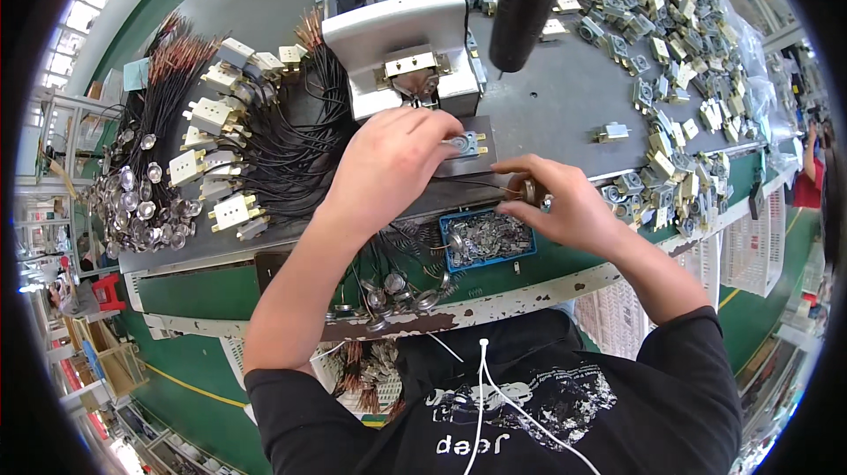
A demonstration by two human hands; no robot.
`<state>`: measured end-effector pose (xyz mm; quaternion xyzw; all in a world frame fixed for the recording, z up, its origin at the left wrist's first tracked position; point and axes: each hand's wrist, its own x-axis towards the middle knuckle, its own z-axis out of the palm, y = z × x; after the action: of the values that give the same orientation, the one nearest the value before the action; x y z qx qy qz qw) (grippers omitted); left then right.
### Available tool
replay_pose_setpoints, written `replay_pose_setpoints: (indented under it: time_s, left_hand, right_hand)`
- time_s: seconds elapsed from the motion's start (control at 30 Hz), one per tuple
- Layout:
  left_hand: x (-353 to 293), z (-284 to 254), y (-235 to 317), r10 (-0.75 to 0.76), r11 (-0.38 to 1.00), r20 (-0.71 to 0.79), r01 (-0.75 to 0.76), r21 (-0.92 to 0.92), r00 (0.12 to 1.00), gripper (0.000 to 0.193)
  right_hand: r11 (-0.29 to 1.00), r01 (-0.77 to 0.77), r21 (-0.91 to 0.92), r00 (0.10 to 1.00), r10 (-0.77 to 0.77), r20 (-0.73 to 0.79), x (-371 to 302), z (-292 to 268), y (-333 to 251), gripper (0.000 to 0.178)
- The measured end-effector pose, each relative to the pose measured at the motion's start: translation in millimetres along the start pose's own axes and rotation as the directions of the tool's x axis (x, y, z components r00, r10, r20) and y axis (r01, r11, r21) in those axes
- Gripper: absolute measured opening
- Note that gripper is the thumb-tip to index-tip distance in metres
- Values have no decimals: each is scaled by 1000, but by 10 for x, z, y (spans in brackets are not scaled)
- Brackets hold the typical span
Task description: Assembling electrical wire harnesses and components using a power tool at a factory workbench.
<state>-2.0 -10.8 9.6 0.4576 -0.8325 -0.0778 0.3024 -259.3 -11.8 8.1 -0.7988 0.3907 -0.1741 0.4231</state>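
Note:
At the front of a small white machine [393,25], my left hand [388,157] bends over a grey housing with brass-coloured terminals [468,144], which sits on a dark plate. Its thumb and fingertips are closed at the housing's left side; part of their grip is hidden. My right hand [569,206], to the right and nearer, pinches a round metal piece [527,190] between thumb and fingers. A thin dark wire runs from that piece toward the left hand. A white-faced part with brass-coloured ends [411,66] is mounted on the machine's front.
Below my hands, a blue tray [443,237] holds small metal bits. Wired housings [212,113] and round metal caps on wires [146,197] lie left. Loose housings [670,60] are heaped right. A black cylinder [529,7] hangs over the worktable [565,104]. Springs and wired caps [394,285] hang at the front edge.

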Motion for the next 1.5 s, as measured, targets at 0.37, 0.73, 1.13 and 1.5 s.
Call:
replay_pose_setpoints:
  time_s: [0.37,0.73,1.13,1.5]
  left_hand:
    - [36,106,-2,33,998,62,-37,58,998,9]
    - [-63,-119,184,12,996,152,2,-88,988,20]
    - [-181,-484,108,-67,984,196,97,-150,978,11]
    - [-285,-302,53,-16,999,60,13,51,998,14]
  right_hand:
    - [975,15,221,997,4,-83,-158,40,54,47]
    - [974,-32,226,992,58,-108,-113,-94,-121,39]
    - [929,-83,360,994,104,-40,295,38,-127,36]
    - [705,76,705,988,44,-151,445,171,-293,31]
